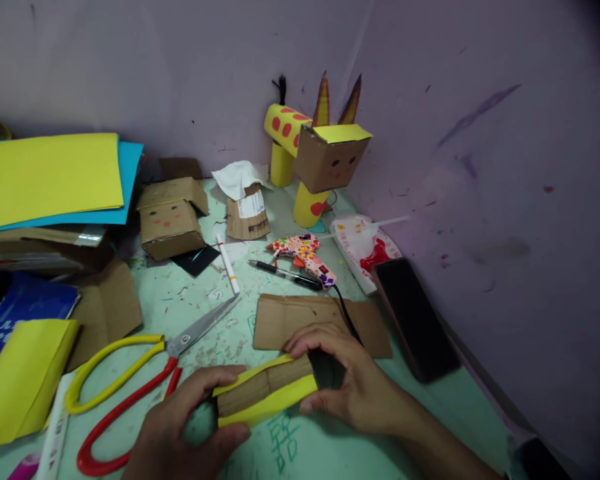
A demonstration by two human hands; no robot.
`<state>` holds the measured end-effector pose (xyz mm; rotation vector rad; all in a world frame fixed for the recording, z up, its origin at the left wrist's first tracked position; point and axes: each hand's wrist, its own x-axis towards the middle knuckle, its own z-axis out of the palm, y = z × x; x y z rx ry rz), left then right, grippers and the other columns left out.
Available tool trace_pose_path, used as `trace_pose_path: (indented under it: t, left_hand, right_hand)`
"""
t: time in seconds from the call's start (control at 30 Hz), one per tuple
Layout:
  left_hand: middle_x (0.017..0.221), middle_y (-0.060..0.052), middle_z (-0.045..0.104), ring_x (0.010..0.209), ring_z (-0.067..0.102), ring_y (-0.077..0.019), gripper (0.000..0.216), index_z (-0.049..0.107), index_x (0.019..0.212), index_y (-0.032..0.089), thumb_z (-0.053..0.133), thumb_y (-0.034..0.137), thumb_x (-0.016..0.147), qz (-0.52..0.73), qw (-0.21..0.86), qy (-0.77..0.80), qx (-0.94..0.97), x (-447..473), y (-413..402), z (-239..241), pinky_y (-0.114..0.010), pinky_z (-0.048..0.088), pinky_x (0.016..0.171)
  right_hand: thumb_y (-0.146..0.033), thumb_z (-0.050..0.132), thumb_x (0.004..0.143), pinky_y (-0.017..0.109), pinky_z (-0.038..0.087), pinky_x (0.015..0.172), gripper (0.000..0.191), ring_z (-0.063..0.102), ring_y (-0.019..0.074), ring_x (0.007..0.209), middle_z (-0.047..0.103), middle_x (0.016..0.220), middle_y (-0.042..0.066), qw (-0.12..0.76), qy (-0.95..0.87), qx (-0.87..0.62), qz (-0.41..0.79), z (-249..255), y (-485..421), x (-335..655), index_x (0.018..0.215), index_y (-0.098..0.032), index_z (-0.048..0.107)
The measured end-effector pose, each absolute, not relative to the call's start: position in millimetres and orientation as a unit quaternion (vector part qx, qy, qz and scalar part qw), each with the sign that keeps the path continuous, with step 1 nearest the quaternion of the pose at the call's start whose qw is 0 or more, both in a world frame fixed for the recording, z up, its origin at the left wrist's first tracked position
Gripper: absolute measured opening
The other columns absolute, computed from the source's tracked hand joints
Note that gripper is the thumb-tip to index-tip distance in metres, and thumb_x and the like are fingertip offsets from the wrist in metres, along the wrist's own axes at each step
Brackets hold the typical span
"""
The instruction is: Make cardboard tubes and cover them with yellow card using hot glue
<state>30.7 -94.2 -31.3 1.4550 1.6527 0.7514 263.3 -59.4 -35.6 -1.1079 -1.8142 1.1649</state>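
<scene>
A small cardboard piece edged with yellow paper point(265, 387) is held between both hands just above the table, its brown inner face turned up. My left hand point(190, 413) grips its left end with thumb and fingers. At the right end, my right hand point(350, 380) pinches it between thumb and fingers. Left of the piece lie large scissors point(180, 343) with one yellow and one red handle, blades apart. A flat cardboard strip point(285, 320) rests behind the right hand, with a black cord across it.
A flowered glue gun point(303, 253), a pen point(287, 273) and a white marker point(227, 263) lie farther back. At the right is a phone point(415, 320). A cardboard animal figure point(325, 160) stands by the wall. Yellow and blue sheets point(50, 177) are stacked at left beside a cardboard box point(173, 227).
</scene>
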Motion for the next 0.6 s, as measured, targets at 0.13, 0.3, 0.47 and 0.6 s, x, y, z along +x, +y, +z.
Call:
trace_pose_path:
  t: [0.13,0.3,0.47,0.6]
  left_hand:
    - [0.088,0.006,0.074,0.081,0.068,-0.0204,0.027,0.065,0.083,0.032,0.069,0.028,0.057,0.292,0.399,0.656,0.571,32,-95,-30,-0.026,0.053,0.073]
    - [0.088,0.006,0.074,0.082,0.068,-0.0199,0.026,0.064,0.083,0.030,0.071,0.029,0.058,0.294,0.389,0.651,0.582,31,-94,-31,-0.025,0.054,0.073]
    - [0.089,0.005,0.075,0.078,0.070,-0.0179,0.028,0.063,0.086,0.030,0.073,0.030,0.060,0.272,0.369,0.612,0.645,23,-91,-35,-0.022,0.056,0.070]
    - [0.091,0.003,0.075,0.078,0.071,-0.0184,0.028,0.063,0.088,0.028,0.072,0.029,0.061,0.260,0.367,0.603,0.659,22,-91,-35,-0.022,0.056,0.068]
  right_hand:
    - [-0.038,0.083,0.058,0.041,0.044,0.087,0.043,0.061,0.0262,0.094,0.068,0.097,0.008,0.351,-0.704,-0.426,0.447,-35,-59,263,0.093,-0.021,0.064]
    - [-0.038,0.083,0.059,0.041,0.043,0.088,0.042,0.061,0.0257,0.095,0.068,0.098,0.007,0.357,-0.705,-0.417,0.448,-37,-59,263,0.092,-0.021,0.064]
    - [-0.035,0.083,0.059,0.040,0.042,0.087,0.042,0.060,0.0253,0.095,0.067,0.099,0.008,0.363,-0.704,-0.412,0.452,-40,-60,263,0.093,-0.020,0.063]
    - [-0.032,0.085,0.057,0.042,0.043,0.086,0.047,0.059,0.0276,0.095,0.065,0.099,0.009,0.341,-0.694,-0.436,0.460,-40,-61,263,0.095,-0.018,0.062]
